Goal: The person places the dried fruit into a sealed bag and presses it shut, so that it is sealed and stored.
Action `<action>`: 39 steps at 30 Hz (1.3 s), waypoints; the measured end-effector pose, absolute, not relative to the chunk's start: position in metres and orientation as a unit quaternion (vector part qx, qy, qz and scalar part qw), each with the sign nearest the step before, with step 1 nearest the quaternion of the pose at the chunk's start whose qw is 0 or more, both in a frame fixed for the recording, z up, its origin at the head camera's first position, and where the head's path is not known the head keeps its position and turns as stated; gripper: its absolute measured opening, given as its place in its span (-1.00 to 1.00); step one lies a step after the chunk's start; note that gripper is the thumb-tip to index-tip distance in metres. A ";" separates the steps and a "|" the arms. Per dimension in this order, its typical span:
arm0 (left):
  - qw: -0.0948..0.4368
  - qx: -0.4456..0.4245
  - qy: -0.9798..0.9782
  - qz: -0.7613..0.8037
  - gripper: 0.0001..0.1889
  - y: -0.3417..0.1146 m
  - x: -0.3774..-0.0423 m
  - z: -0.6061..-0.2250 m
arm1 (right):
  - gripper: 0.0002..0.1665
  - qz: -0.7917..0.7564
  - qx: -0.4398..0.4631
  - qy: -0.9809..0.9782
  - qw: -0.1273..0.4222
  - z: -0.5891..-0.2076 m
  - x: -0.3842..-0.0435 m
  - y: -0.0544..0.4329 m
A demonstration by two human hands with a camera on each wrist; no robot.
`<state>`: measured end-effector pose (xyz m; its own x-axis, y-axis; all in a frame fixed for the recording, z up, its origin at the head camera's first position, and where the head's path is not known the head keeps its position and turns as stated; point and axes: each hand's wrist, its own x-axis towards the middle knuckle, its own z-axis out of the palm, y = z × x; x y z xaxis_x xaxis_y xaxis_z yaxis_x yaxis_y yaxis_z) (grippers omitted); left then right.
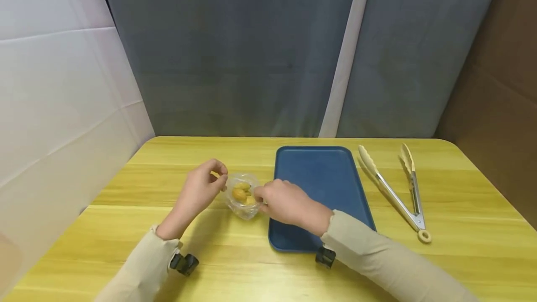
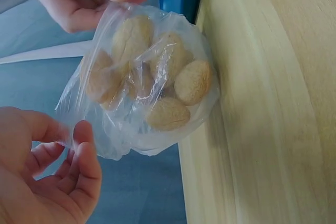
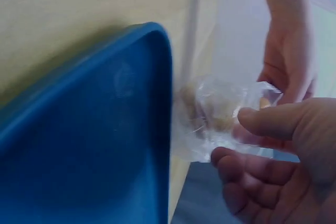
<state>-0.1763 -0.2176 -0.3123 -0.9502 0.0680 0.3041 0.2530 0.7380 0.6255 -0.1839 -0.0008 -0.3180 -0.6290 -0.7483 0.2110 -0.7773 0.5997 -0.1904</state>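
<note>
The left hand [image 1: 200, 189] is pinching one side of the rim of a clear bag [image 1: 244, 213] between thumb and finger; the right hand [image 1: 289, 202], reaching across the tray [image 1: 314, 176], is pinching the opposite side. The bag is sitting just left of the tray, directly between the hands, neither clearly nearer, and is showing no clear long axis. Yellow-brown pieces [image 1: 239, 194] are lying inside. Tongs [image 1: 396, 201] are resting, spread, right of the tray.
</note>
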 end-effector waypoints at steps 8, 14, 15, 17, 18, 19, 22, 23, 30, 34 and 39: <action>0.128 -0.049 -0.912 -0.386 -0.92 -0.222 -0.175 -0.305 | -0.90 0.202 0.420 -0.878 0.113 -0.304 -0.190 0.016; 0.113 -0.061 -0.901 -0.414 -0.87 -0.219 -0.169 -0.297 | -0.94 0.228 0.429 -0.860 0.157 -0.286 -0.194 0.025; 0.107 -0.067 -0.897 -0.424 -0.84 -0.219 -0.169 -0.296 | -0.94 0.228 0.429 -0.860 0.156 -0.285 -0.194 0.026; 0.093 -0.077 -0.891 -0.438 -0.76 -0.220 -0.167 -0.295 | -0.95 0.234 0.424 -0.862 0.151 -0.284 -0.195 0.028; 0.083 -0.081 -0.886 -0.448 -0.72 -0.221 -0.167 -0.295 | -0.96 0.240 0.420 -0.862 0.151 -0.284 -0.196 0.029; 0.074 -0.086 -0.884 -0.454 -0.68 -0.221 -0.167 -0.295 | -0.96 0.247 0.415 -0.863 0.152 -0.284 -0.196 0.030; 0.067 -0.097 -0.882 -0.456 -0.63 -0.222 -0.168 -0.295 | -0.98 0.266 0.401 -0.862 0.157 -0.284 -0.198 0.033; 0.071 -0.101 -0.883 -0.454 -0.64 -0.221 -0.168 -0.296 | -0.94 0.269 0.398 -0.863 0.158 -0.284 -0.198 0.034; 0.151 -0.109 -0.902 -0.390 -0.91 -0.219 -0.167 -0.296 | -0.82 0.257 0.375 -0.876 0.163 -0.286 -0.200 0.041; 0.179 -0.123 -0.907 -0.362 -0.96 -0.217 -0.164 -0.296 | -0.93 0.244 0.370 -0.877 0.186 -0.289 -0.201 0.045; 0.203 -0.141 -0.907 -0.340 -0.92 -0.214 -0.161 -0.296 | -0.95 0.231 0.368 -0.876 0.211 -0.292 -0.200 0.047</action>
